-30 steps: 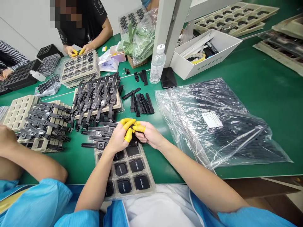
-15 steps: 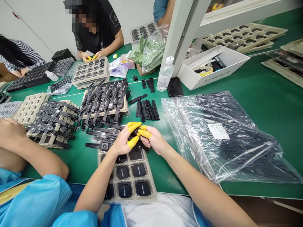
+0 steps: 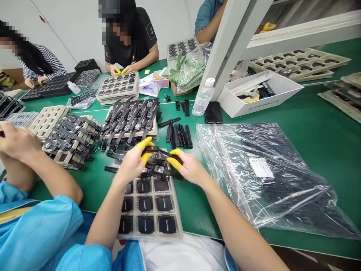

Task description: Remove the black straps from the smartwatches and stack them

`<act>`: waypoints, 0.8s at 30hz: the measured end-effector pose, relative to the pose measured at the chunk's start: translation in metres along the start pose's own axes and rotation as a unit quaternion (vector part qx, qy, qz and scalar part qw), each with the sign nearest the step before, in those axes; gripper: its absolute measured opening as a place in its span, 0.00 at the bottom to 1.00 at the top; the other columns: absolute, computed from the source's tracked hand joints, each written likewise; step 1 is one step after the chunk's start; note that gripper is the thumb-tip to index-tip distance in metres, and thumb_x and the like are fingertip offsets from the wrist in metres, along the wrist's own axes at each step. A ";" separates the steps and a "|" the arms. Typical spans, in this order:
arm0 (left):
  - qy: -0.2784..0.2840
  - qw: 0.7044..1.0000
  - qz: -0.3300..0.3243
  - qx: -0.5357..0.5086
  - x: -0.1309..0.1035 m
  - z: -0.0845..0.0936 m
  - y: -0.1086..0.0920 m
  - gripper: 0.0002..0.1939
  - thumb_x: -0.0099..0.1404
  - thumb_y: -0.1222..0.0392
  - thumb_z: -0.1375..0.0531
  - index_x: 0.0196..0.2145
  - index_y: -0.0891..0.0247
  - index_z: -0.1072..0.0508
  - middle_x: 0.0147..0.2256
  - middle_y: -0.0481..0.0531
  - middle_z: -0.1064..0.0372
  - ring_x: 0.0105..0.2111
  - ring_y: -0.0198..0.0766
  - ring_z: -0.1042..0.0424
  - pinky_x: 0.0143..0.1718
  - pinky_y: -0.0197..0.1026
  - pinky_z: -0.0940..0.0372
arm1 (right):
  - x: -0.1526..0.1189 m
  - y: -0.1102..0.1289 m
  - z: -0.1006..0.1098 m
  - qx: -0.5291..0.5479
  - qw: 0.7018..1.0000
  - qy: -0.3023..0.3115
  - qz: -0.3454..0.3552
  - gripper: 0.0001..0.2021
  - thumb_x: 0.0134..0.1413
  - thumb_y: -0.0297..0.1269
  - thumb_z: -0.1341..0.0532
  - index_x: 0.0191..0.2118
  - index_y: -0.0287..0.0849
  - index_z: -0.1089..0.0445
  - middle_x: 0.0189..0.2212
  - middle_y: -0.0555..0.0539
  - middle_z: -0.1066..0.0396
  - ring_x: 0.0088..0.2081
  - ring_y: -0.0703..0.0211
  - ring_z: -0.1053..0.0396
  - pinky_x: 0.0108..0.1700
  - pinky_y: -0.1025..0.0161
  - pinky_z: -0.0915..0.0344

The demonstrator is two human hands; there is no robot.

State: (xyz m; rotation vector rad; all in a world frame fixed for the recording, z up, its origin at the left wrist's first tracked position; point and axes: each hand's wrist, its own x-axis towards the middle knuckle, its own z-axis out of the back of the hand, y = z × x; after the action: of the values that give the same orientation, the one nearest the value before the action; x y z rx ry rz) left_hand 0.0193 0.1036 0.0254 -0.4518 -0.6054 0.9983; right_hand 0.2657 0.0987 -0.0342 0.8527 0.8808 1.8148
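Note:
A black smartwatch [image 3: 161, 151] is stretched by its strap between my two hands, above the near tray. Yellow finger cots cover several of my fingertips. My left hand [image 3: 132, 162] is closed on one end of it, and my right hand [image 3: 192, 168] pinches the other end. Beneath them, more black watches [image 3: 159, 169] with straps lie across the top of a clear plastic tray [image 3: 156, 210]. Its front cells hold square black watch faces [image 3: 146, 203]. Loose black straps [image 3: 180, 136] lie in a row beyond my hands.
A clear bag of black straps [image 3: 284, 180] covers the table at right. Behind it are a phone [image 3: 213, 112], a water bottle [image 3: 203, 98], a white box [image 3: 262, 101] and a metal post [image 3: 225, 56]. Watch-laden trays [image 3: 132, 120] stand at left. Co-workers' hands are nearby.
My hands, close together before, have moved apart, and the watch strap now spans between them. The view has shifted slightly, moving the far things right and down.

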 end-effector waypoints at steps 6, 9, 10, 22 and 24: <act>0.148 0.958 0.043 0.241 -0.013 0.035 0.024 0.15 0.72 0.65 0.46 0.49 0.63 0.21 0.44 0.59 0.21 0.45 0.49 0.23 0.50 0.50 0.28 | -0.004 0.009 0.003 -0.119 0.990 0.063 0.035 0.17 0.71 0.46 0.46 0.40 0.44 0.24 0.39 0.43 0.28 0.33 0.55 0.32 0.35 0.59 0.41; 0.168 0.959 0.035 0.225 -0.024 0.034 0.031 0.15 0.73 0.65 0.47 0.50 0.62 0.23 0.44 0.58 0.21 0.44 0.48 0.23 0.49 0.49 0.30 | -0.006 0.014 0.006 -0.135 0.983 0.122 0.030 0.16 0.69 0.41 0.45 0.32 0.43 0.25 0.36 0.44 0.30 0.30 0.58 0.37 0.32 0.60 0.47; 0.169 0.965 0.042 0.198 -0.028 0.033 0.031 0.14 0.73 0.64 0.47 0.50 0.62 0.24 0.45 0.57 0.21 0.43 0.47 0.23 0.48 0.48 0.30 | -0.007 0.016 0.008 -0.129 0.981 0.145 0.029 0.15 0.67 0.39 0.44 0.30 0.43 0.26 0.34 0.45 0.30 0.29 0.58 0.38 0.32 0.60 0.48; 0.234 0.961 -0.028 0.142 -0.063 -0.007 0.011 0.12 0.77 0.61 0.48 0.48 0.61 0.24 0.47 0.57 0.31 0.44 0.44 0.29 0.49 0.47 0.33 | -0.013 0.004 0.028 -0.016 0.916 0.387 -0.103 0.13 0.51 0.35 0.32 0.22 0.46 0.35 0.18 0.54 0.33 0.20 0.63 0.44 0.25 0.62 0.51; 0.200 0.965 -0.038 0.165 -0.066 -0.013 0.012 0.12 0.77 0.61 0.47 0.48 0.62 0.25 0.48 0.58 0.30 0.45 0.45 0.30 0.50 0.49 0.33 | -0.012 0.002 0.029 -0.004 0.910 0.399 -0.109 0.12 0.52 0.38 0.31 0.22 0.45 0.32 0.18 0.54 0.31 0.20 0.63 0.42 0.25 0.62 0.50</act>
State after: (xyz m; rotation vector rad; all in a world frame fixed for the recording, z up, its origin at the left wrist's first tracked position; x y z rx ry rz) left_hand -0.0061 0.0503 -0.0091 -0.3170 -0.0871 0.8807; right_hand 0.2934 0.0926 -0.0196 -0.0511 1.4028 1.9647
